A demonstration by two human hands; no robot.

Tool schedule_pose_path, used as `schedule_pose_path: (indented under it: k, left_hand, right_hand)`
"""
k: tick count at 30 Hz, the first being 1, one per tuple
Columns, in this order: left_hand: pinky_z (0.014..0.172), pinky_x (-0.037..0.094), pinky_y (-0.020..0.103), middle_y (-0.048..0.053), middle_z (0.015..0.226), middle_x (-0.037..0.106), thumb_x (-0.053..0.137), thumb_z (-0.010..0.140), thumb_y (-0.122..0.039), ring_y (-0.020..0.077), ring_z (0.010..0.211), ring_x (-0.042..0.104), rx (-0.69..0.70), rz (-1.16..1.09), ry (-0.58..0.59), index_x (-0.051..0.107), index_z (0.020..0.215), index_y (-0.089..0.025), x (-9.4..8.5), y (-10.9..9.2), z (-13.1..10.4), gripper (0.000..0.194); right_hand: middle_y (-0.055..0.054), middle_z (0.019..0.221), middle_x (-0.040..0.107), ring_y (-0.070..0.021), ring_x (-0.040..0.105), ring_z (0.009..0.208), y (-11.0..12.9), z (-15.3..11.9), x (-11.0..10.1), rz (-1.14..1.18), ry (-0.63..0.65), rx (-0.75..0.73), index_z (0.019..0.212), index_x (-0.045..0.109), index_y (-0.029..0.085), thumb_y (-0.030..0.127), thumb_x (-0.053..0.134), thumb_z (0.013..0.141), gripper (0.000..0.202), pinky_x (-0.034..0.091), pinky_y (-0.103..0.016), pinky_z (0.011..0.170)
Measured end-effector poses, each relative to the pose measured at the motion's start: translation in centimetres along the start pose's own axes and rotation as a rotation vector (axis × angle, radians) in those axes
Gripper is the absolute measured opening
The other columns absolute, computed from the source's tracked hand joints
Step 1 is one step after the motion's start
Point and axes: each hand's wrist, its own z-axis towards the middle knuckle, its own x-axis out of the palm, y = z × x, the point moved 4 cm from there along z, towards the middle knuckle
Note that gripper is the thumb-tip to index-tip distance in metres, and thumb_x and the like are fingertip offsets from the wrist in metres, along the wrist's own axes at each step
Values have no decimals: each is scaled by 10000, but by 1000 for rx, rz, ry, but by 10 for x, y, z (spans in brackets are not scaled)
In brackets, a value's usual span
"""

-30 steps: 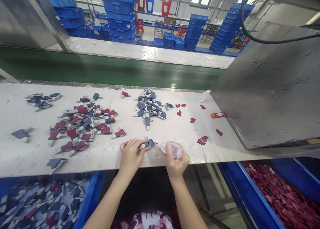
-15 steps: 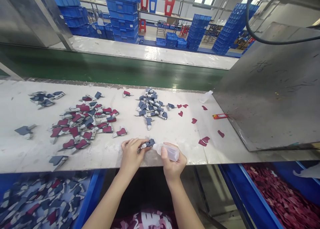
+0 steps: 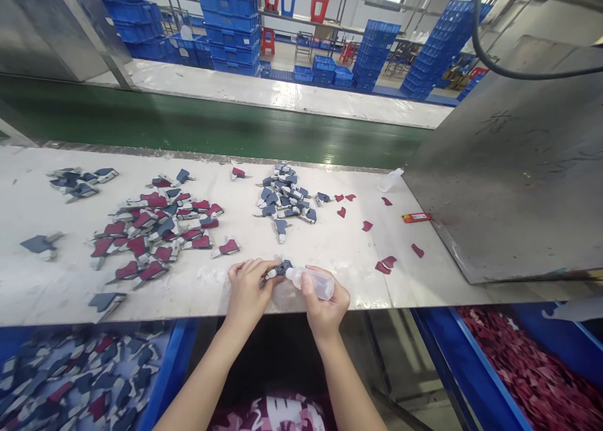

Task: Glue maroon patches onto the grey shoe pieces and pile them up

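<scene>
Near the front edge of the white table, my left hand [image 3: 249, 293] pinches a small dark blue-grey part [image 3: 284, 267] between thumb and fingers. My right hand [image 3: 328, 305] is wrapped round a translucent squeeze bottle [image 3: 319, 283], its nozzle end at the part's right side; the exact tip is too small to make out. Beyond my hands lies a pile of blue-grey and white parts [image 3: 285, 195]. To the left is a larger pile with red tops [image 3: 155, 227]. Small flat red pieces [image 3: 386, 264] are scattered to the right of the bottle.
A metal panel [image 3: 509, 167] stands at the right, near a red-and-yellow item [image 3: 416, 217] and a clear plastic piece [image 3: 391, 180]. Blue bins of parts [image 3: 172, 368] and red pieces [image 3: 490, 381] sit below the table [image 3: 438, 293]. A green belt [image 3: 235, 126] runs behind.
My right hand and the bottle have shifted slightly left, over the held part's right side. My left hand keeps its grip. The camera view has shifted a little.
</scene>
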Motion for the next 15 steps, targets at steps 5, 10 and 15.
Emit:
schedule_pose_path:
  k: [5, 10, 15]
  left_hand:
    - [949, 290, 436, 15, 897, 738, 616, 873, -255, 226, 872, 646, 1, 8, 0, 710, 973, -275, 0, 1, -1, 138]
    - [951, 293, 430, 15, 901, 739, 648, 874, -305, 233, 894, 651, 12, 10, -7, 714, 977, -281, 1, 2, -1, 125]
    - [948, 284, 421, 7, 895, 739, 653, 875, -311, 218, 879, 650, 21, 6, -12, 716, 982, -274, 2, 3, -1, 130]
  right_hand:
    - [-65, 746, 740, -217, 710, 668, 0, 1, -4, 52, 3, 3, 831, 736, 149, 317, 682, 830, 177, 564, -303, 594]
    - [-59, 737, 725, -216, 696, 682, -1, 1, -8, 59, -42, 37, 802, 727, 150, 319, 670, 847, 184, 548, -309, 620]
    - [-60, 742, 715, -214, 689, 698, -2, -1, -13, 71, -160, 82, 810, 718, 144, 333, 677, 844, 196, 548, -313, 642]
